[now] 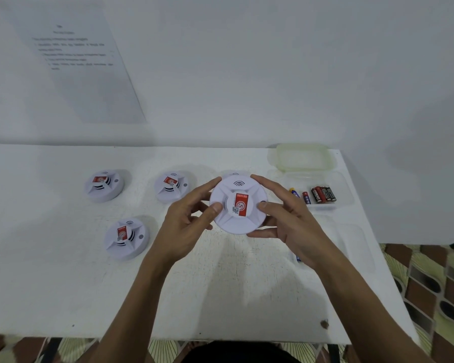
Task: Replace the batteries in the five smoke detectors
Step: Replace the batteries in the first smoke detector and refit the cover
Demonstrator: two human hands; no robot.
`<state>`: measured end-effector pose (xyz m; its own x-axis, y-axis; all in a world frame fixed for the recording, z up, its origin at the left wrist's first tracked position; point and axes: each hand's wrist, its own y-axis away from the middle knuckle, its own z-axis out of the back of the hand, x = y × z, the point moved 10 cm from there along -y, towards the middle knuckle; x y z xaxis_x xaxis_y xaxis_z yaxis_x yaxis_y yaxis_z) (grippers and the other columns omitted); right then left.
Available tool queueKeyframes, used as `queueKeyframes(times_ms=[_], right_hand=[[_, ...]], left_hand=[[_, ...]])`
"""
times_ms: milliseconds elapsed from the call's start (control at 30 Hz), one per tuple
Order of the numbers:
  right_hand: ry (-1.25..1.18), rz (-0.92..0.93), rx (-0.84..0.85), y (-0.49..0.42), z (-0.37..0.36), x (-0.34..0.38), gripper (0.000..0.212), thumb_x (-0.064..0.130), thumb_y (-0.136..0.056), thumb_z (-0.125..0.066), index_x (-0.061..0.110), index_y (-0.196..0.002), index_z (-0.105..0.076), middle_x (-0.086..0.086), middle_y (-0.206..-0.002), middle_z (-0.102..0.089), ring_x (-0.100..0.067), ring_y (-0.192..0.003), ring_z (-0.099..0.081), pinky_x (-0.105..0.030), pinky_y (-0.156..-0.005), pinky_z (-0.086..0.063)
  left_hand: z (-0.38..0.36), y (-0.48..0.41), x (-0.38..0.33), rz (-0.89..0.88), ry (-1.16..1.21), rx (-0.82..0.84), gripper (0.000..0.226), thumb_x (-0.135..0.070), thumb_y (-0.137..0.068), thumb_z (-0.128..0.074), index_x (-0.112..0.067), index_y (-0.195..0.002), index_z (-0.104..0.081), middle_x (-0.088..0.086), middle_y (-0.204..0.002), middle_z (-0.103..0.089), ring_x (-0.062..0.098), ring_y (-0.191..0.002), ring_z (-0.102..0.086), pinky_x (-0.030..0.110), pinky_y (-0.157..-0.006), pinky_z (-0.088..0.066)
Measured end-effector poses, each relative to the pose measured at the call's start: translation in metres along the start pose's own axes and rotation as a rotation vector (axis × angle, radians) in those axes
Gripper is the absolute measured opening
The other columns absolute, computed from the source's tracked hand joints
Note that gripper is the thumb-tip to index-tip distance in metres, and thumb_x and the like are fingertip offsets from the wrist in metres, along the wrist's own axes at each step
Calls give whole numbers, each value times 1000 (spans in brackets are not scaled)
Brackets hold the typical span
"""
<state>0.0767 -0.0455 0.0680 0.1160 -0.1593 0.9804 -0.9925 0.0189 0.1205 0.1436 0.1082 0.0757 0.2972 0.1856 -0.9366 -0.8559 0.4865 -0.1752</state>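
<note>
At the centre of the frame, the left hand [192, 218] and right hand [286, 218] clamp a smoke detector [237, 205] between them above the table [220, 284], thumbs on its face and fingers curled round its rim. The hold is mostly fingertips, so a hard twist to open the casing could let it slip and drop. Right of the right hand, close by, batteries [323, 194] lie in a clear tray [344, 187] near the table's right edge. A swing of that wrist could push the tray toward the drop. Three other detectors [126, 237] sit well apart at left, and a sliver of what may be the fifth shows behind the held one. Most working room lies in the lower middle, between the forearms.
</note>
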Motion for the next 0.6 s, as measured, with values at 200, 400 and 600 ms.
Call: queueKeyframes(times_ms=[200, 400, 600], right_hand=[[53, 5, 41, 3, -4, 2, 58, 5, -93, -61, 48, -131, -50, 7, -119, -69, -23, -108, -67, -36, -80, -59], [275, 32, 125, 8, -12, 6, 90, 2, -81, -76, 56, -137, -31, 22, -127, -59, -15, -110, -64, -32, -87, -57], [266, 26, 93, 10, -6, 8, 88, 4, -80, -76, 57, -137, -35, 12, -128, -60, -22, -109, -64, -34, -88, -58]], left_hand=[[1, 1, -2, 4, -11, -7, 42, -33, -89, -55, -43, -129, -45, -24, -114, -61, 13, -97, -63, 20, -61, -55], [-5, 6, -5, 11, 1, 70, 59, -42, -82, -68, -49, -133, -39, -28, -117, -58, 11, -97, -62, 26, -64, -58], [-13, 11, -5, 3, -52, 147, 96, -35, -67, -83, -46, -143, -25, -34, -125, -48, 7, -106, -56, 22, -69, -56]])
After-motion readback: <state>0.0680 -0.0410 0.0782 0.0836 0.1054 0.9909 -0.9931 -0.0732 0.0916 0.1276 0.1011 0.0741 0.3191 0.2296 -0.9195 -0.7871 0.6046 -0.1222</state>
